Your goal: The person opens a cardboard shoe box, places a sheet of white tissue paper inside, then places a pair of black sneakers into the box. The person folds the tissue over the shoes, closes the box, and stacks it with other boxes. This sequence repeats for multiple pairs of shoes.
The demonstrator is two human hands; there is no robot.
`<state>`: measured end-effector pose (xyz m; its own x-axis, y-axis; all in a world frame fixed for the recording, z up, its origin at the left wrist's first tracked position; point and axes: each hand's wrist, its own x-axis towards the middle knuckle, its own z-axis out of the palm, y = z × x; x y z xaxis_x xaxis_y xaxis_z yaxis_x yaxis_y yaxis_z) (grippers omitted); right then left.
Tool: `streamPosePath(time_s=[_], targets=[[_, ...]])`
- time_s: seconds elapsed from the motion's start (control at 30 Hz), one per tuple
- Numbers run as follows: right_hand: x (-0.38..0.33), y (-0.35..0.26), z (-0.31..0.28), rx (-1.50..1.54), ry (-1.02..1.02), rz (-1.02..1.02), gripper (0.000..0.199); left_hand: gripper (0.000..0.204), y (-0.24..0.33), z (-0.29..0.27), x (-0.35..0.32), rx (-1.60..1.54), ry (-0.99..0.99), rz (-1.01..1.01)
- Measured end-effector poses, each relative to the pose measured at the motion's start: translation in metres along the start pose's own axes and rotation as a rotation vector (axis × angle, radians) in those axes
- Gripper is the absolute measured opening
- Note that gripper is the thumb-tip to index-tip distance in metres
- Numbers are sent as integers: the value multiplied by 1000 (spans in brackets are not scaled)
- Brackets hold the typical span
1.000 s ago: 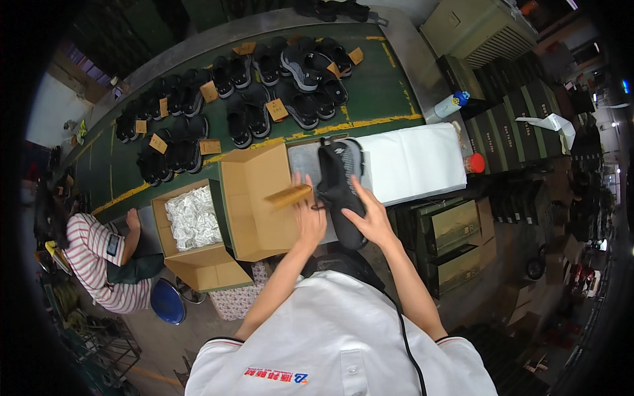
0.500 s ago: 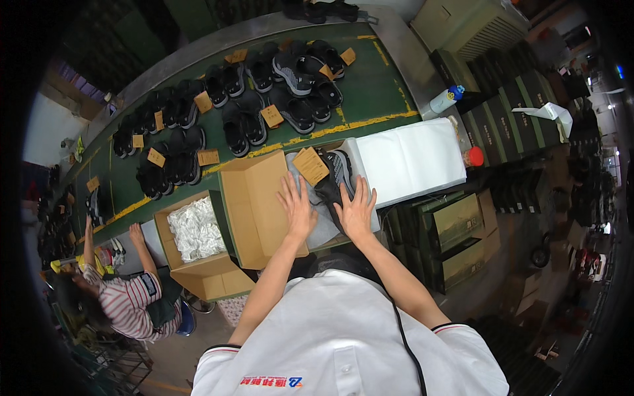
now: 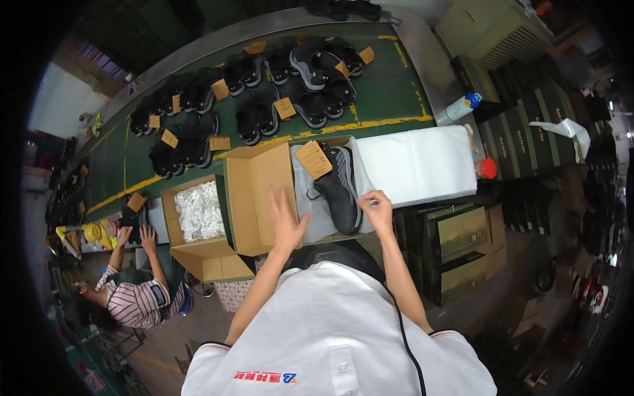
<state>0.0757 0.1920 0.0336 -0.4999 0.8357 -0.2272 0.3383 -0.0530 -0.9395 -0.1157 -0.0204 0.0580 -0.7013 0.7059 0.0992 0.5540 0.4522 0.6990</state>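
A black shoe (image 3: 343,191) with a grey patterned side lies on pale tissue paper (image 3: 307,214) in an open shoe box (image 3: 261,198), its lid folded back to the left. A brown card tag (image 3: 314,160) rests on the shoe's upper end. Slightly blurred, my left hand (image 3: 285,221) is over the lid and the box's left edge, fingers apart and holding nothing. At the box's right side my right hand (image 3: 378,210) has thumb and forefinger pinched on the tissue paper's edge, beside the shoe.
Right of the box lies a stack of white paper sheets (image 3: 419,165). To the left stands a box of crumpled silvery paper (image 3: 199,211). Several tagged black shoes (image 3: 257,119) cover the green table. A co-worker (image 3: 142,297) handles a shoe at far left; dark boxes (image 3: 462,244) are stacked right.
Both hands have lifted off the shoe and paper: the left moved toward the lid, the right outward into a pinch. More of the shoe shows. The co-worker's hands came together at a shoe.
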Motion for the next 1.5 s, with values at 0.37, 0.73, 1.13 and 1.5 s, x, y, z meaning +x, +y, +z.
streamPosePath(time_s=[0.37, 0.73, 1.13, 1.5], targets=[[28, 56, -24, -157, 100, 5, 53, 60, 15, -67, -113, 111, 445, -310], [37, -72, 79, -767, -250, -563, 92, 59, -35, -68, -171, 166, 546, -541], [-5, -34, 77, -718, 38, -345, 64, 33, -186, -146, -103, 181, 630, -549], [-65, -47, 38, -419, 111, -398, 41, 23, -386, -124, -22, 489, -104, -922]])
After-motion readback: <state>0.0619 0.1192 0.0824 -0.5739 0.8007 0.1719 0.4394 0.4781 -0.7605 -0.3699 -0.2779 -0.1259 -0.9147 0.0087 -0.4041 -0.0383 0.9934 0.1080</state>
